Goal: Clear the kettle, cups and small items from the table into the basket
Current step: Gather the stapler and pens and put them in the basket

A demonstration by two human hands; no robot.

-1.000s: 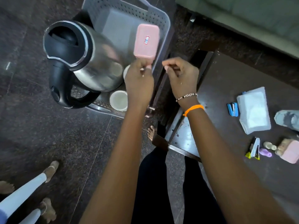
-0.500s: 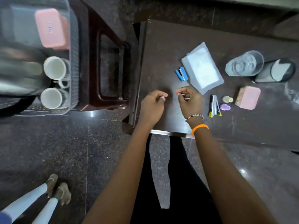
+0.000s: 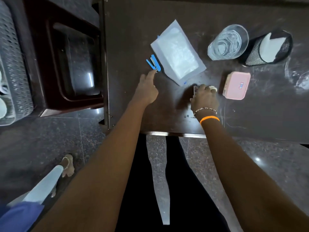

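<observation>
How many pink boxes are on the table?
1. The pink box lies flat on the table, just right of the right hand. None other shows on the table.

A dark brown plastic stool (image 3: 66, 64) stands at upper left of the frame, on a polished speckled granite floor (image 3: 50, 139); at lower left, a second person's leg in pale blue trousers (image 3: 45, 185) ends in a bare foot (image 3: 67, 166) wearing an anklet.
</observation>
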